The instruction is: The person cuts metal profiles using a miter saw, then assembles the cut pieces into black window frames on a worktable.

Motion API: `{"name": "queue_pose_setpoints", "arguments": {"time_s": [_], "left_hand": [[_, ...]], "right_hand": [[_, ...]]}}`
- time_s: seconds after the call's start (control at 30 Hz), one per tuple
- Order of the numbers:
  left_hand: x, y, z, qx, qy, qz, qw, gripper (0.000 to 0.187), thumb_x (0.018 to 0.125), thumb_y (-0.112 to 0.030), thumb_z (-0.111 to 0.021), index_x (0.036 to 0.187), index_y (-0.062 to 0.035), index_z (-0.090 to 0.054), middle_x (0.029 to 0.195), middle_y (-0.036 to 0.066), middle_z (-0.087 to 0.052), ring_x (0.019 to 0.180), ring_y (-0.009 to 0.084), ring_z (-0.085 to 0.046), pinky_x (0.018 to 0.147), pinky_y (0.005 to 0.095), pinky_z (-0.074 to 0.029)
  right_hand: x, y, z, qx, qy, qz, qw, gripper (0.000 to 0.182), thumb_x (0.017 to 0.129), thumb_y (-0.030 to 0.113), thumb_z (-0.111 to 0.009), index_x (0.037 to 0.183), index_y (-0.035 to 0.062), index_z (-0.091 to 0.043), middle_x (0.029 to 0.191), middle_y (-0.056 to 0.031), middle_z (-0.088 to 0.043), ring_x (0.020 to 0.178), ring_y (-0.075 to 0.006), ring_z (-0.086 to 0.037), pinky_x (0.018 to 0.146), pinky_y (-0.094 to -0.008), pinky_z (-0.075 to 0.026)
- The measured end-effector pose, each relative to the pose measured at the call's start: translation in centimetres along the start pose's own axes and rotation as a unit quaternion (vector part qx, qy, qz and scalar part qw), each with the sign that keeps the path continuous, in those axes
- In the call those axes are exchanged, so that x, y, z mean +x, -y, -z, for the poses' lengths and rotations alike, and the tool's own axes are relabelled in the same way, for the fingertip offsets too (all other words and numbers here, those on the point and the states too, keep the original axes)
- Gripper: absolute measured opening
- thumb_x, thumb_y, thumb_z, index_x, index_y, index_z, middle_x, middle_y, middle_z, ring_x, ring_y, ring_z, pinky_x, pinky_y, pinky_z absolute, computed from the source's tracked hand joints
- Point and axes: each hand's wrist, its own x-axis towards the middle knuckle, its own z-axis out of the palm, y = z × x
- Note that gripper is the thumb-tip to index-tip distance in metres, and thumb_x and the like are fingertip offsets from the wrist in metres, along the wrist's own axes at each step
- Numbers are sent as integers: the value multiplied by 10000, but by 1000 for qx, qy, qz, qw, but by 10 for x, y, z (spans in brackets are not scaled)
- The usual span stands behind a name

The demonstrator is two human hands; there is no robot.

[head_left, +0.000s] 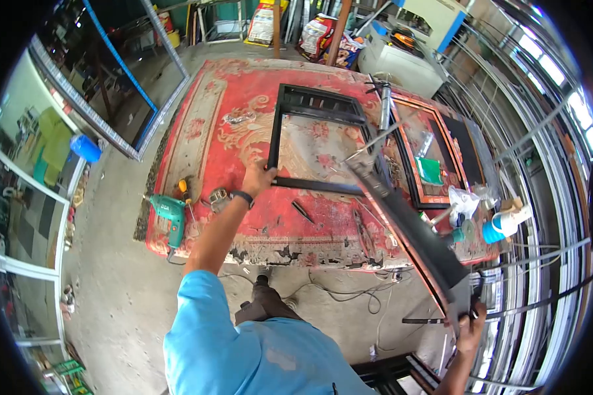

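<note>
A black rectangular frame (276,141) with a crossbar near its far end lies on the red carpet-covered table (197,158). My left hand (259,179) is closed around its near left corner. To the right, my right hand (470,329) grips the lower end of a long black framed panel (412,227) with an orange strip along its edge. The panel slants over the table's near right part, and its far end overlaps the flat frame's right side in this view. A dark pen-like tool (302,211) lies just in front of the flat frame.
A green drill (169,217), a yellow-handled screwdriver (185,191) and a tape measure (219,199) lie at the table's left. An orange-edged frame (435,151) and caulking gun (385,108) lie right. Metal profiles (540,217) stand at far right; cables (349,293) cross the floor.
</note>
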Motion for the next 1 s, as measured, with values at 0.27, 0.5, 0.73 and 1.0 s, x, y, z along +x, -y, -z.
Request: {"name": "queue_pose_setpoints", "arguments": {"time_s": [0.27, 0.5, 0.73, 1.0], "left_hand": [[-207, 39, -27, 46, -71, 12, 996, 427, 916, -126, -672, 1298, 5, -530, 1039, 288, -681, 958, 492, -666, 826, 541, -534], [-301, 39, -19, 20, -23, 33, 999, 488, 940, -91, -649, 1360, 63, -453, 1129, 306, -602, 1022, 468, -628, 913, 502, -508], [-357, 26, 10, -48, 108, 166, 979, 518, 907, -91, -687, 1277, 44, -352, 1124, 203, -559, 1060, 309, -601, 941, 420, -505], [-347, 71, -7, -6, -7, 149, 989, 390, 1019, -174, -601, 1257, 37, -375, 945, 253, -605, 877, 377, -648, 800, 504, -502]], "right_hand": [[23, 42, 16, 115, -184, -57, 974, 751, 1001, 547, -662, 1437, 12, -367, 833, -142, -650, 671, -227, -661, 573, -347, -539], [31, 57, 14, 153, -221, -100, 958, 567, 1079, 515, -546, 1282, -2, -432, 755, -128, -648, 604, -205, -614, 552, -327, -508], [22, 54, 16, 145, -205, -122, 960, 496, 1099, 538, -474, 1129, 45, -530, 788, -104, -642, 613, -182, -600, 558, -298, -493], [15, 44, 20, 186, -191, -122, 956, 549, 1093, 565, -458, 1094, 28, -576, 770, -120, -642, 591, -192, -598, 526, -296, -485]]}}
